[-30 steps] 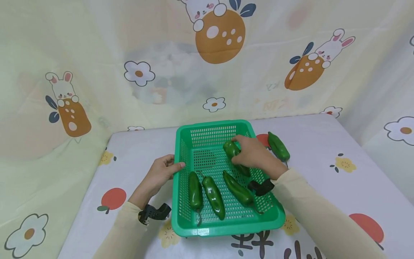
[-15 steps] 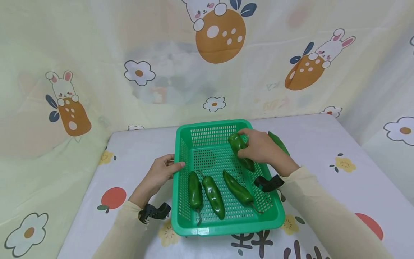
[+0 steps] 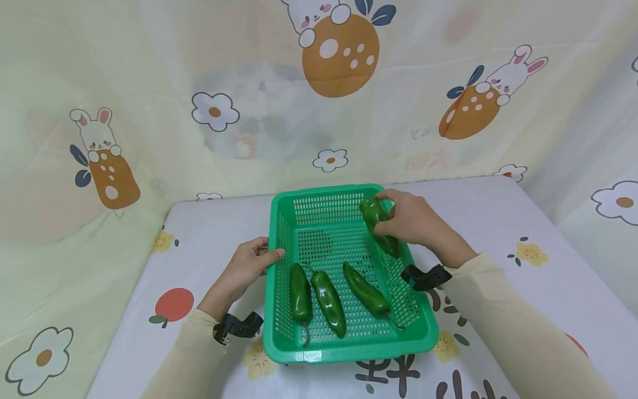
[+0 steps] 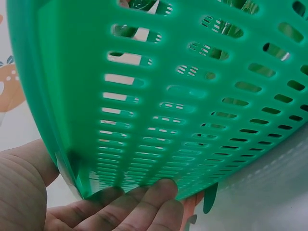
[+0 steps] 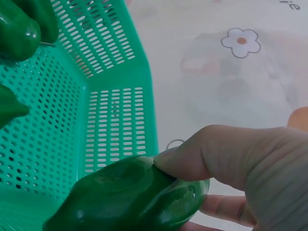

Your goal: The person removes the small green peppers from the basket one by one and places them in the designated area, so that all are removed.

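A green plastic basket [image 3: 349,356] with slotted walls stands on the table. My left hand [image 3: 243,266] grips its left rim, thumb over the edge and fingers [image 4: 149,204] against the outer wall. In my right hand [image 3: 415,220] a green chili pepper [image 3: 370,213] is pinched between thumb and fingers, raised at the basket's right wall. The right wrist view shows the thumb [image 5: 190,156] pressing on this pepper [image 5: 120,197]. Several more green peppers lie in the basket: one on the left [image 3: 301,293], one beside it [image 3: 329,305] and one towards the right [image 3: 366,291].
A white patterned cloth [image 3: 214,221] covers the table. Behind it hangs a pale curtain [image 3: 269,133] printed with rabbits and flowers. A black wrist camera [image 3: 239,326] sits on the left wrist, another black camera [image 3: 426,277] on the right.
My right hand has moved right and away from me with the pepper, from inside the basket to its right wall. It now hides the pepper outside on the cloth. The left hand stays put.
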`<state>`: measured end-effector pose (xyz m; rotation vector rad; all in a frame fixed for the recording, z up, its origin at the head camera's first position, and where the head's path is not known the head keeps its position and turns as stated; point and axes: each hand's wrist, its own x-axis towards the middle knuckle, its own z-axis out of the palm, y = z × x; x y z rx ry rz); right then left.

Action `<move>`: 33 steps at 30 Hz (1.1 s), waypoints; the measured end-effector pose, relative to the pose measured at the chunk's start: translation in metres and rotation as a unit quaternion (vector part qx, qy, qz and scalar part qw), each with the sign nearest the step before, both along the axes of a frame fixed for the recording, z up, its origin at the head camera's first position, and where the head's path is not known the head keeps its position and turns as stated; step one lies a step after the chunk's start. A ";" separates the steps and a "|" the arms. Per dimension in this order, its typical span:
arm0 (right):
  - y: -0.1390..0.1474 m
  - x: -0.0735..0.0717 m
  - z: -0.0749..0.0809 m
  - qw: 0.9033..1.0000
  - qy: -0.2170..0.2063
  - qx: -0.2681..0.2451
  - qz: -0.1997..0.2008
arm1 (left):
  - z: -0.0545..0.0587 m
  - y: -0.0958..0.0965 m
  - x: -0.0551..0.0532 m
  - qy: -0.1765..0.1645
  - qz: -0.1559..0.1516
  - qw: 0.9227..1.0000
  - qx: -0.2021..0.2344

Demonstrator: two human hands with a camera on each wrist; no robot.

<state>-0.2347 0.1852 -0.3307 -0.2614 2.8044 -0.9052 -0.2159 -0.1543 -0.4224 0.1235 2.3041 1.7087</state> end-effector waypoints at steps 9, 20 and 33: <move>0.011 0.001 0.012 1.000 0.008 -0.023 -0.016 | -0.002 0.000 0.001 0.006 0.006 1.000 -0.006; 0.028 0.000 0.017 0.999 0.015 -0.023 -0.034 | -0.003 0.000 0.000 0.005 0.005 1.000 -0.005; 0.044 -0.001 0.016 0.998 0.018 -0.022 -0.057 | -0.002 0.000 0.000 0.001 0.001 1.000 0.003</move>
